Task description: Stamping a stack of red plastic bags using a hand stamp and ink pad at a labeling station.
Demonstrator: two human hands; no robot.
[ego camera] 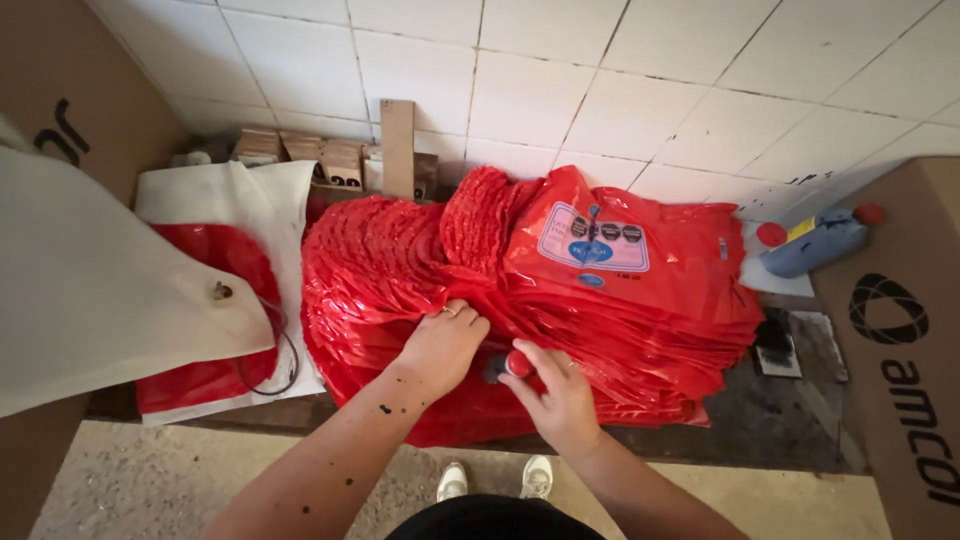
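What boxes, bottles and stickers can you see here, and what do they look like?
Printed label: on top of the red bag stack, pale rectangle with blue shapes and small dark circles.
Cardboard box: right edge, brown with a black logo.
Cardboard box: upper left, brown with a black mark.
Bottle: lying right of the stack, blue-grey with red caps and a yellow label.
Small brown packs: against the tiled wall, behind the stack.

1. Light is bright, soft and even, like daylight; its source is out of view.
2. Shadows are faint; the darkest patch lies under the desk's front edge.
3. The red bags (600,290) show small glossy highlights, no harsh glare.
4. Focus is fairly sharp at centre.
5. Wide-angle distortion bends the tile lines and stretches the boxes at the edges.
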